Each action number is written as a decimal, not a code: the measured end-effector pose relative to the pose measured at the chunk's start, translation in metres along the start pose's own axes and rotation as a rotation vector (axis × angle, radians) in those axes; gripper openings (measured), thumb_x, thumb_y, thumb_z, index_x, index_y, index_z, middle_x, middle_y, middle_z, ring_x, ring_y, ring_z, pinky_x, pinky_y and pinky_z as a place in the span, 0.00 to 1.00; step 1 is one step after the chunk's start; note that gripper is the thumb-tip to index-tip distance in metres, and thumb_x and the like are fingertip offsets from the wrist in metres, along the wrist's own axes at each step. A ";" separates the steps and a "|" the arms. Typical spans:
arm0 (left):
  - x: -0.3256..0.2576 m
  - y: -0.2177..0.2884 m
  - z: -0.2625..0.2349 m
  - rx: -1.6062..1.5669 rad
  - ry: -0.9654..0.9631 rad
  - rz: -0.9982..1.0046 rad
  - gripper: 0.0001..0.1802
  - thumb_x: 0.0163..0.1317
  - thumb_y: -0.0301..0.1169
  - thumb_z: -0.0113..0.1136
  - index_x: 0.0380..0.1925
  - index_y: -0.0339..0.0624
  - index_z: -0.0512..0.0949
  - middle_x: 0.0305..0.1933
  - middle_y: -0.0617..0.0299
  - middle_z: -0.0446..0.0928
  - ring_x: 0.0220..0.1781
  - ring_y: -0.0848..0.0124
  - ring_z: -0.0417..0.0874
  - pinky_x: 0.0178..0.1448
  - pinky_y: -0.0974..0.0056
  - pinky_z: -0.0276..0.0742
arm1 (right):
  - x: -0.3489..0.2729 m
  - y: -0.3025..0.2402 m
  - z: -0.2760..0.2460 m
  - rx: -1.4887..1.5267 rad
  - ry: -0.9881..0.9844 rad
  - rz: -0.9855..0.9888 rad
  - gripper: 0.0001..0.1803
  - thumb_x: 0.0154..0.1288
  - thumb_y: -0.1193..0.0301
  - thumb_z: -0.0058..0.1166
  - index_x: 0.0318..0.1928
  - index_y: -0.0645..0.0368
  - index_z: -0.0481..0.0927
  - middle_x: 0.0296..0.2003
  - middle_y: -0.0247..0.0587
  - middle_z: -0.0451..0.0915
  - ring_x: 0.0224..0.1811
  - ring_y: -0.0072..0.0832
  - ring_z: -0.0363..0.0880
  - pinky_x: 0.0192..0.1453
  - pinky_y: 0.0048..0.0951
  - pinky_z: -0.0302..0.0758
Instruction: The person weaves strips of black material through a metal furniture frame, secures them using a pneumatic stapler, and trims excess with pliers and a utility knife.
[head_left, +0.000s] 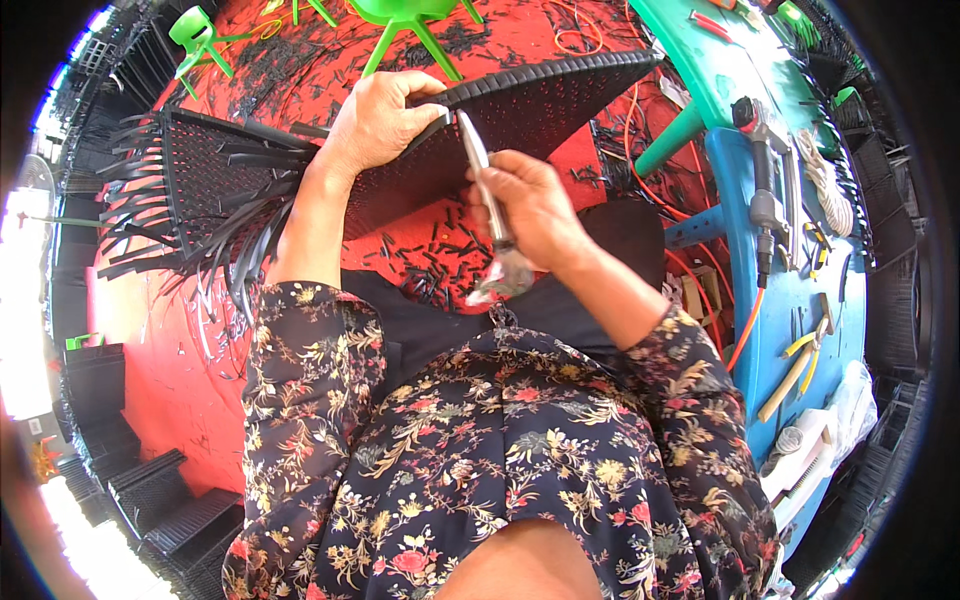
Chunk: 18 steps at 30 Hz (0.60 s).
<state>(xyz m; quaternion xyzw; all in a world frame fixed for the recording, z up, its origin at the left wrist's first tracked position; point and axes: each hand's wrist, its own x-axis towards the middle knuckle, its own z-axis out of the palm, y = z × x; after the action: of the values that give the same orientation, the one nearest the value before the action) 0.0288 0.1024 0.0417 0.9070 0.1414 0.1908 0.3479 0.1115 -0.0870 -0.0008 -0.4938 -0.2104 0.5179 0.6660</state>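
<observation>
A black woven plastic-strip panel (pixel 530 105) stands tilted before me, its wrapped rim uppermost. My left hand (pixel 375 120) is closed on that rim at its near left corner, with a dark strip end by the thumb and fingertips. My right hand (pixel 530 205) is wrapped around a silver pointed metal tool (pixel 474 145). The tip of this tool is at the rim, close to my left fingers; whether it has entered the weave I cannot tell. Clear plastic (pixel 503 277) covers the tool's lower end. Loose strip ends (pixel 265 155) fan out from the woven part on the left.
Black strip offcuts (pixel 440 265) litter the red floor (pixel 160 400). On the right, a blue table (pixel 735 180) bears a corded power tool (pixel 765 190), a hammer (pixel 795 370) and pliers. Beyond it is a green table (pixel 690 70). Green stools (pixel 405 20) stand ahead.
</observation>
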 end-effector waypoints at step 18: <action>0.005 0.013 0.010 0.068 0.082 0.027 0.12 0.52 0.30 0.61 0.36 0.37 0.82 0.33 0.51 0.83 0.36 0.62 0.85 0.42 0.63 0.78 | 0.037 0.071 0.035 0.327 0.149 -0.400 0.05 0.71 0.74 0.46 0.41 0.63 0.73 0.27 0.34 0.75 0.24 0.19 0.73 0.28 0.20 0.71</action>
<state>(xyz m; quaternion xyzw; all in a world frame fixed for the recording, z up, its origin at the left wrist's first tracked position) 0.0395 0.0897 0.0451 0.9116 0.1496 0.2275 0.3080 0.0634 -0.0401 -0.0566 -0.3652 -0.1678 0.3654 0.8396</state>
